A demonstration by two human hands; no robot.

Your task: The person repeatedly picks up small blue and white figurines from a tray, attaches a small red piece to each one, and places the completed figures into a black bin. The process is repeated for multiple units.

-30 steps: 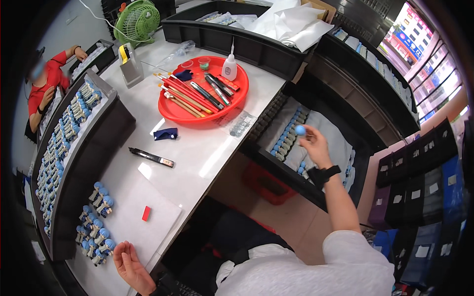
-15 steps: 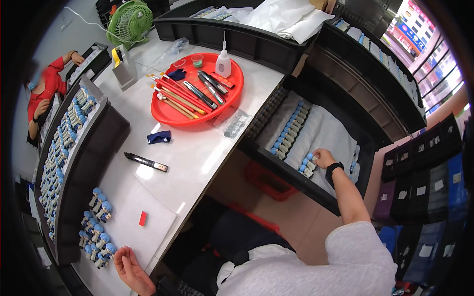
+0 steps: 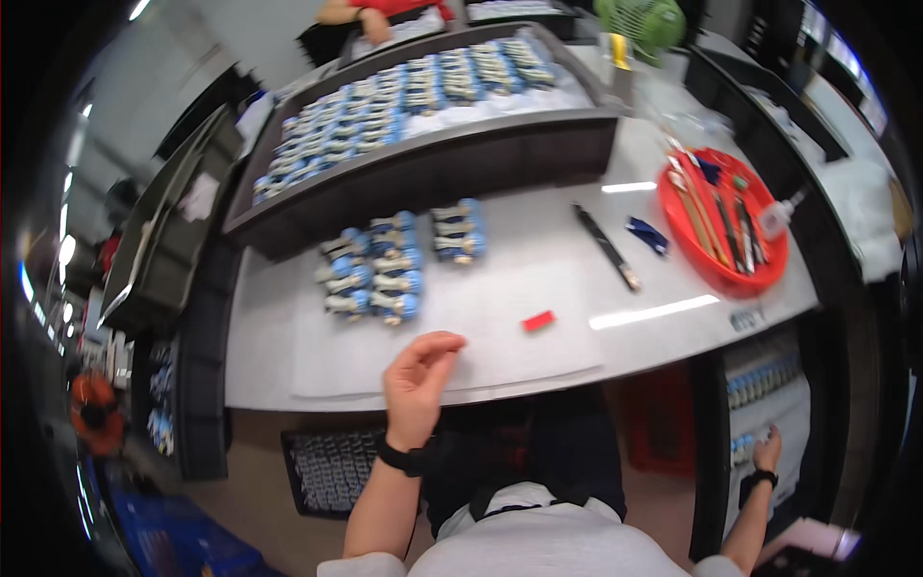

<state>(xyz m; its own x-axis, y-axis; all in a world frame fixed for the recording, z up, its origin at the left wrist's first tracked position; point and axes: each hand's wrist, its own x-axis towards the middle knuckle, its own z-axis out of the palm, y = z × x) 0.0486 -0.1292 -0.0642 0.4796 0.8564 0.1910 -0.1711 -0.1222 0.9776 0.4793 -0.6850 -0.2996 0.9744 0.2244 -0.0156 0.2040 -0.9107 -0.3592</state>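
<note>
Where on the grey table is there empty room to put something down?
The grey table is bare left of the left hand, and between the small red block and the round red tray. It is crowded around the cluster of blue-and-white small bottles and inside the tool-filled tray.

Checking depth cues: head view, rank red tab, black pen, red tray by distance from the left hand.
From the left hand:
1. Red tab, just right of the hand on the white mat.
2. Black pen, farther right, mid-table.
3. Red tray, at the table's right end.
</note>
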